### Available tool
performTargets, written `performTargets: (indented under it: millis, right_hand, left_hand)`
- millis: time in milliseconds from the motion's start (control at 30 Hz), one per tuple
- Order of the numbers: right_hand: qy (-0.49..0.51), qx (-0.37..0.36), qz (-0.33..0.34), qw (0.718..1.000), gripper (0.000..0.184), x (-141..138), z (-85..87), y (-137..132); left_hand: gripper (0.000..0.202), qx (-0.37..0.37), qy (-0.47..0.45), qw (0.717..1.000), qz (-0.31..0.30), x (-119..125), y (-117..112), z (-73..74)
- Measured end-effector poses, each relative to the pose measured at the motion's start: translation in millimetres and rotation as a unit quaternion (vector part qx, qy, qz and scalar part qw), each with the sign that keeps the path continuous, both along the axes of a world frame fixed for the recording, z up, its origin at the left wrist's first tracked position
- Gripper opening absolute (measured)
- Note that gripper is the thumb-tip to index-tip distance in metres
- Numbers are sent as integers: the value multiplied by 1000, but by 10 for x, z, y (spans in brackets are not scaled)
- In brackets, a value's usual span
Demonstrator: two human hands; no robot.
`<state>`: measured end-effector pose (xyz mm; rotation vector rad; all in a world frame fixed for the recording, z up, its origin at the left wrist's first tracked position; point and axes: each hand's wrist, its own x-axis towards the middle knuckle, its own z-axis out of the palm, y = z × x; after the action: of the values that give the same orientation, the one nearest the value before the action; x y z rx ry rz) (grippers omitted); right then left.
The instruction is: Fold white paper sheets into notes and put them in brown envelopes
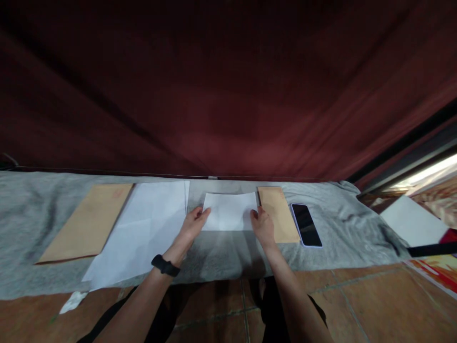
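Dark red drape (228,119) behind a grey cloth (221,259), tiled floor (374,300) at the near side. On the cloth, counted: two brown envelopes, namely one large envelope (89,219) and one small envelope (280,214); one phone (306,225); two white papers, namely one large paper (143,228), perhaps layered, and one small paper (230,212). Small paper at center, directly ahead of the body, blank face up; long axis left to right, roughly parallel to the drape, short ends toward the hands. Left hand (193,223) gripping the left end, thumb on top, with one black band (165,266) at the wrist; right hand (263,225) gripping the right end. Cannot tell whether lifted or resting on the cloth. Large envelope at far left, slanted, alongside the large paper; small envelope partly behind the right hand; phone just right of it, dark screen upward. One white scrap (73,302) on the floor, lower left.
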<state>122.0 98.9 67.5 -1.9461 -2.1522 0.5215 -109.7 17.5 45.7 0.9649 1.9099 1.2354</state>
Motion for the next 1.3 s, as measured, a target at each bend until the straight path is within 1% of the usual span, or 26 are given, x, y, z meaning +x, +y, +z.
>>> performTargets:
  millis: [100, 200, 267, 400, 467, 600, 700, 867, 967, 1067, 1167, 1300]
  right_hand:
    - [-14, -9, 7, 1000, 31, -2, 4, 0]
    - [-20, -16, 7, 1000, 30, 0, 3, -24]
    - [-25, -24, 8, 999, 30, 13, 10, -50]
    - [-40, -47, 15, 998, 32, 58, 38, -114]
    - [-41, -45, 19, 998, 36, 71, 43, -149]
    - [-52, 3, 24, 998, 42, 56, -1, -207]
    - [-79, 57, 30, 995, 44, 25, -77, -233]
    - [-126, 138, 48, 981, 51, -20, -190, -272]
    - [-138, 159, 47, 976, 57, -38, -195, -299]
    - [-144, 178, 58, 972, 57, -52, -178, -318]
    - [-121, 203, 92, 967, 51, -84, -197, -322]
    - [-52, 228, 143, 962, 48, -195, -297, -340]
  left_hand:
    - [33, -16, -3, 999, -31, -39, -46, -29]
    - [26, -29, 15, 999, -31, -62, -78, -74]
    - [26, -34, 39, 998, -31, -63, -88, -91]
    - [25, -43, 79, 995, -37, -59, -91, -76]
    - [25, -46, 93, 994, -42, -60, -89, -53]
    - [26, -64, 115, 990, -43, -58, -69, -2]
    - [24, -104, 140, 984, -43, -49, -36, 36]
    - [19, -161, 187, 968, -43, -35, 17, 76]
    - [20, -185, 197, 962, -47, -36, 36, 85]
    - [20, -205, 199, 957, -53, -38, 49, 99]
    - [19, -218, 206, 952, -59, -34, 58, 130]
    - [19, -227, 230, 944, -71, -21, 66, 179]
